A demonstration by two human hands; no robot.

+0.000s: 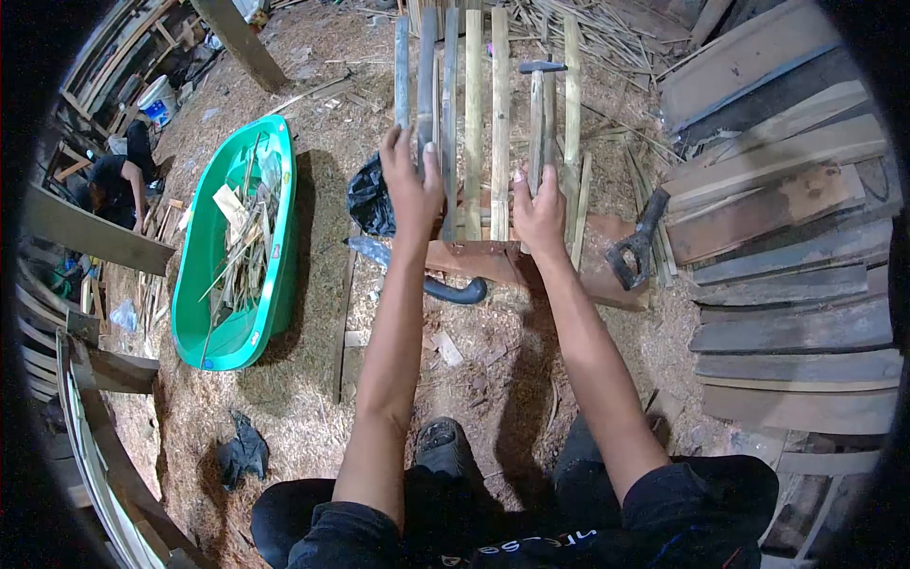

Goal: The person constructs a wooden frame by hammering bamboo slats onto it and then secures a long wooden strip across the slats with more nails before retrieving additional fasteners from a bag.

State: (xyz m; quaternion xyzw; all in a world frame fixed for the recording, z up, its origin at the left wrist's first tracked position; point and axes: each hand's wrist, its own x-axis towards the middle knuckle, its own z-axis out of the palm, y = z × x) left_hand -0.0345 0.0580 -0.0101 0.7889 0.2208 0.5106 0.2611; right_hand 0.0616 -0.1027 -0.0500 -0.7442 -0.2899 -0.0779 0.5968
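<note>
My left hand [414, 190] is closed around a narrow grey wooden slat [427, 85], its thumb on the right side. Another bluish-grey slat [402, 71] runs up from its fingertips. My right hand [541, 213] grips the upright handle of a hammer [542, 68], whose metal head points away from me. Between the hands, pale wooden slats [500, 123] lie side by side, their near ends over a brown wooden board [479, 261]. Below the left hand lies a tool with a curved black handle [455, 290], its blade partly hidden by my forearm.
A green plastic tub [284, 204] holding wood scraps stands left. A black plastic bag [372, 199] is beside my left hand. A black D-shaped handle [633, 256] is at right, near stacked planks [796, 322]. Another person [118, 185] crouches far left. Shavings cover the ground.
</note>
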